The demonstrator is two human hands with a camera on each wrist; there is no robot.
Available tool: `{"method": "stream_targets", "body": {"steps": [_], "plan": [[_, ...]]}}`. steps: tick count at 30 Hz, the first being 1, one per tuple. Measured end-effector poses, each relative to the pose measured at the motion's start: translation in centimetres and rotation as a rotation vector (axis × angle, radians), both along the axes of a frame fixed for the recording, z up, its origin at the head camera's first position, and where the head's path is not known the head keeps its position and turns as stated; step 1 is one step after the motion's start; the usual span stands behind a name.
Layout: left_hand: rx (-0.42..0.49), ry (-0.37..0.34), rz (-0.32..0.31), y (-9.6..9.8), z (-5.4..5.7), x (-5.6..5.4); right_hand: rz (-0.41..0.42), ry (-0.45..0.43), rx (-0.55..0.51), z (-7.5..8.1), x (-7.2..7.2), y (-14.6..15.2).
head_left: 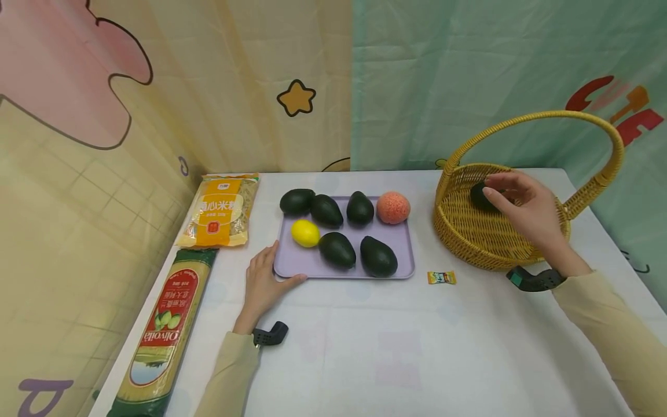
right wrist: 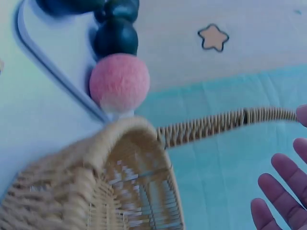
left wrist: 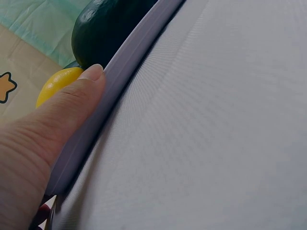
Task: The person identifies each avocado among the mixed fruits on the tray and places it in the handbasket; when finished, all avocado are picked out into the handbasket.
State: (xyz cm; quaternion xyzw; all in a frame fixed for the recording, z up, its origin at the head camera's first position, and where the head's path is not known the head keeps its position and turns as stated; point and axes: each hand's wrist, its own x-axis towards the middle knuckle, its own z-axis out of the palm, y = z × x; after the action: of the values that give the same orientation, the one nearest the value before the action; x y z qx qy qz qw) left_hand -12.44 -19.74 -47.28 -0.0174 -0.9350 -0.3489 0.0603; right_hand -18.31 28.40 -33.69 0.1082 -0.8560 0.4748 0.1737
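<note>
My left hand [head_left: 264, 282] rests spread at the near left corner of a lilac tray [head_left: 276, 263], its thumb [left wrist: 91, 79] against the rim. On the tray lie a lemon [head_left: 305, 233], a bumpy pink ball [head_left: 393, 208] and several avocados [head_left: 337, 251]; one avocado [head_left: 297, 202] overlaps the back left corner. At the right, my right hand [head_left: 531, 205] hovers over a wicker basket [head_left: 469, 246] with a tall handle. An avocado [head_left: 482, 198] sits inside it, partly behind the fingertips. In the right wrist view the fingers [right wrist: 283, 187] are spread and hold nothing.
A small wrapped candy [head_left: 441, 278] lies between tray and basket. Along the left table edge are a yellow bag of dry food [head_left: 219, 211] and a long pasta pack [head_left: 167, 330]. Curtains [head_left: 406, 87] hang behind the white table [head_left: 365, 359].
</note>
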Motion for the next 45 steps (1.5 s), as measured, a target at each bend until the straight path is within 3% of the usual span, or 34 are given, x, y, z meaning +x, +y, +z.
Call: {"method": "stream_targets", "body": {"steps": [8,12,17,29,36,45], "plan": [[-0.004,-0.005,0.002,-0.1,0.0,0.0,0.144,0.100,-0.095,0.9,2.4,-3.7],[-0.002,-0.007,0.004,-0.1,0.0,0.0,0.219,0.102,-0.086,1.5,3.9,-6.1],[-0.002,-0.003,0.000,-0.1,0.0,0.0,0.270,0.093,-0.057,1.4,4.6,-8.1],[-0.005,-0.019,0.003,-0.1,0.0,-0.1,0.391,0.033,0.014,-1.0,4.7,-11.1],[-0.007,-0.012,0.006,0.0,-0.1,-0.1,0.432,-0.082,0.074,-4.6,3.3,-11.8],[-0.001,-0.015,0.004,0.0,0.0,-0.1,0.534,-0.163,0.147,-6.3,2.7,-12.9]]}}
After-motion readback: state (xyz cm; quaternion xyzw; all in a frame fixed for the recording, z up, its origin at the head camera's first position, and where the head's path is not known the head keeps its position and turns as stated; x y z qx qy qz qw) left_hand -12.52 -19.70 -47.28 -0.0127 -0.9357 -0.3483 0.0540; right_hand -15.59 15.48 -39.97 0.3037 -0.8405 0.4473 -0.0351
